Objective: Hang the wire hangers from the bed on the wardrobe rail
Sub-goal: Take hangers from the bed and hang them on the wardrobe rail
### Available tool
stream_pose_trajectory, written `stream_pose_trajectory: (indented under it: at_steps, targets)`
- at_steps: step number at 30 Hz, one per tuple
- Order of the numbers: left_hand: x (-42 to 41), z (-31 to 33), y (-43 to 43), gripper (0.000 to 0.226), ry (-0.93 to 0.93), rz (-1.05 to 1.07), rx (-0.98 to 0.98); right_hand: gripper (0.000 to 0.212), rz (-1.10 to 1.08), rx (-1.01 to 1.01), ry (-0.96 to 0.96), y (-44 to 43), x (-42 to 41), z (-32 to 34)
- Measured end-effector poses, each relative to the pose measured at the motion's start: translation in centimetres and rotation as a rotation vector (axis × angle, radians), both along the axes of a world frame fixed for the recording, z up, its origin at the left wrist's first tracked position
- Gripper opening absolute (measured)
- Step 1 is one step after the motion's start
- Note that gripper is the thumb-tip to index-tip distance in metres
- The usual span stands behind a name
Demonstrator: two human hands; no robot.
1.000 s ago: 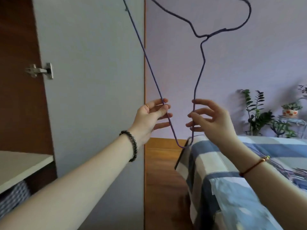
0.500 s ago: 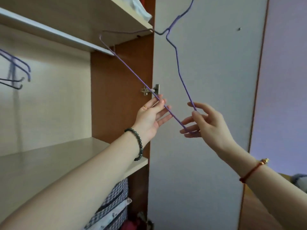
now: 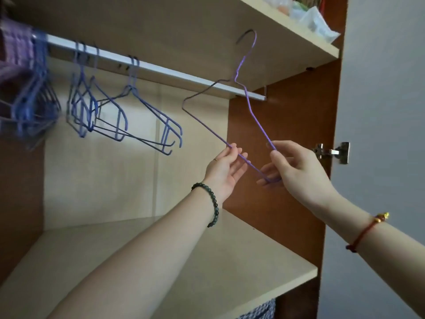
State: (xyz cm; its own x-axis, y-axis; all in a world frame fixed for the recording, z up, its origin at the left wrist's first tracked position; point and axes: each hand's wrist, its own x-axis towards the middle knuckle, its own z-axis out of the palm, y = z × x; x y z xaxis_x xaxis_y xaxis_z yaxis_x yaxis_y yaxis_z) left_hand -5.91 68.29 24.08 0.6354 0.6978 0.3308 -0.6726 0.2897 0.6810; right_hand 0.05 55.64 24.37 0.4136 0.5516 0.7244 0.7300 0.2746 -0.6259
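Fingers [image 3: 232, 154] pinching hanger [image 3: 262, 127], leftmost hangers [image 3: 27, 111] blurred

1 head-worn wide-angle view, upward into the open wardrobe [image 3: 287, 125], close

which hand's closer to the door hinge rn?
Right. The right hand, pinching a corner of the purple hanger, sits just left of the door hinge; the left hand holds the bottom wire farther left.

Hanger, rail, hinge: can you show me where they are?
hanger [image 3: 262, 130], head view, on its right sloping wire.
rail [image 3: 174, 73], head view, on a bare middle stretch.
hinge [image 3: 331, 152], head view, on its metal arm.
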Motion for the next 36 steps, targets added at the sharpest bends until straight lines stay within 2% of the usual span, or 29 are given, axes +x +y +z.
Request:
stream_pose_trajectory:
  at_steps: [4, 7, 17, 20, 27, 36]
  targets:
    - [-1.5, 1.2, 3.9, 0.029, -0.039, 0.073, -0.03, 0.021, 0.06, 0.013, -0.001, 4.5, -1.1, 1.8]
    - [-2.5, 2.1, 6.2, 0.011, -0.071, 0.115, -0.054, 0.023, 0.054, 0.004, -0.042, 7.6, -1.7, 3.3]
    - [-3.6, 3.7, 10.8, 0.032, -0.167, 0.21, -0.209, 0.028, 0.012, 0.014, -0.185, 14.9, -5.5, 6.9]
    - [-4.6, 3.2, 11.4, 0.031, -0.217, 0.213, -0.294, 0.027, 0.052, -0.037, -0.193, 16.7, -6.3, 6.8]
    - [-7.6, 1.4, 13.3, 0.027, -0.224, 0.373, -0.321, 0.031, 0.162, -0.137, -0.188, 19.3, -7.7, 4.9]
    - [-14.0, 0.8, 14.6, 0.023, -0.377, 0.504, -0.371, 0.033, 0.339, -0.121, -0.301, 21.1, -13.5, 4.0]
